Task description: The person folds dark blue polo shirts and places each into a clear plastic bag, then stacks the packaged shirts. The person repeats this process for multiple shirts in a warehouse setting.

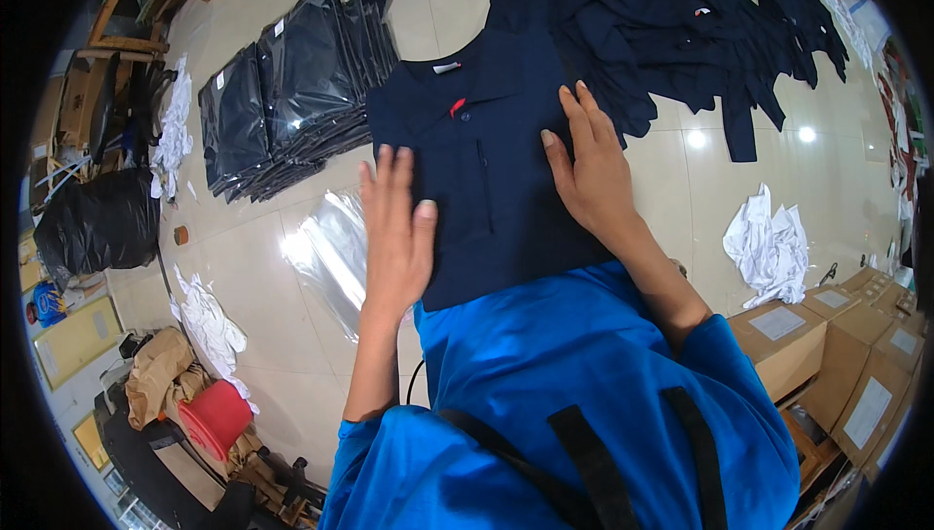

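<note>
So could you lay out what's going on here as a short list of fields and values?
Setting: tiled floor, seen from above
Left hand: flat, fingers together, on the left edge of a folded navy shirt
Right hand: flat on the shirt's right side
Shirt: collar up, buttoned, front showing
Behind it: heap of loose navy shirts
Left of it: clear plastic bag, stack of bagged shirts
Right side: crumpled white paper, cardboard boxes
Lower left: red bucket
</note>
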The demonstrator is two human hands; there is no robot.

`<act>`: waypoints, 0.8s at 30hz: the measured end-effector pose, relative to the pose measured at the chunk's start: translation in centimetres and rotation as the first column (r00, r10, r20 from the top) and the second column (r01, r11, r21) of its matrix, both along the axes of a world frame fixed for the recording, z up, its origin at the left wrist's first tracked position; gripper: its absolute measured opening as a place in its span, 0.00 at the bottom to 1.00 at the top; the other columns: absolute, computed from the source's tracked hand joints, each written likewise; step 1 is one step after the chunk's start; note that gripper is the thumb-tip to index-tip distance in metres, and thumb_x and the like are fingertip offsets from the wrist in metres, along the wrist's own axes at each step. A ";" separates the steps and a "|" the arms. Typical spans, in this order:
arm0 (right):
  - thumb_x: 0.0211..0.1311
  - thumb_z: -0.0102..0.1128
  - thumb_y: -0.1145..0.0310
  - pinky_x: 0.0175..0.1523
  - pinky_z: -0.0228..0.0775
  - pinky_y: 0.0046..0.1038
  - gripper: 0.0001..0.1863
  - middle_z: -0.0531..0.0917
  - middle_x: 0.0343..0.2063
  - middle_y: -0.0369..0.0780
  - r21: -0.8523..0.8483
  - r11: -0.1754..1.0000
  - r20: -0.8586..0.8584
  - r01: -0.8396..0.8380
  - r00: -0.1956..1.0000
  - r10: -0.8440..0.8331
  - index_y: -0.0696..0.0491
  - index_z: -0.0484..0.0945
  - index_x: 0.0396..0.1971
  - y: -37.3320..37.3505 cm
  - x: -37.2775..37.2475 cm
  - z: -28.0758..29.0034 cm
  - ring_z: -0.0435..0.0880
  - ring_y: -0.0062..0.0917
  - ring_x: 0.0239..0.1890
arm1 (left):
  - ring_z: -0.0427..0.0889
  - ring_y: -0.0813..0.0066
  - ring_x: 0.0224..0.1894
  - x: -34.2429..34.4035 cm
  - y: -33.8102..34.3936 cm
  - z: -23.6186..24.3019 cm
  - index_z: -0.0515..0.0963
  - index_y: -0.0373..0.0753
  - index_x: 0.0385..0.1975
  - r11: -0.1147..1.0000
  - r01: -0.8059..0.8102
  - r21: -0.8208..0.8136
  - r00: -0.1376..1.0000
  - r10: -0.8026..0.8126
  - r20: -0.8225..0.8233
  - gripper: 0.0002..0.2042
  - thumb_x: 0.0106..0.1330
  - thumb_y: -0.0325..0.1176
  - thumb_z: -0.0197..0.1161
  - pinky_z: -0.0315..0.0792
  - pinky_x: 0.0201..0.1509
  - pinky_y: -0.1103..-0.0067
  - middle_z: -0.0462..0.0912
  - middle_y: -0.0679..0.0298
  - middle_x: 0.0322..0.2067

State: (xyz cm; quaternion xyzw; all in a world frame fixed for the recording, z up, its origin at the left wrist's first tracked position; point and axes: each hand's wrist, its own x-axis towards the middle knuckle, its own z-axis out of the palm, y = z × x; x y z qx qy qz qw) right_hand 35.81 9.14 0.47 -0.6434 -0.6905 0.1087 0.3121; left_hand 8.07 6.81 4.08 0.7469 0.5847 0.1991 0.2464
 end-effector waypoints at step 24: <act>0.62 0.75 0.66 0.53 0.77 0.41 0.24 0.79 0.51 0.52 0.018 0.999 -0.140 0.043 0.989 -0.040 0.61 0.78 0.55 2.1 -1.0 3.6 0.83 0.49 0.52 | 0.48 0.37 0.83 2.2 0.7 1.9 0.67 0.39 0.76 0.966 0.248 0.072 0.967 -0.242 -0.086 0.36 0.70 0.44 0.70 0.44 0.84 0.50 0.60 0.44 0.77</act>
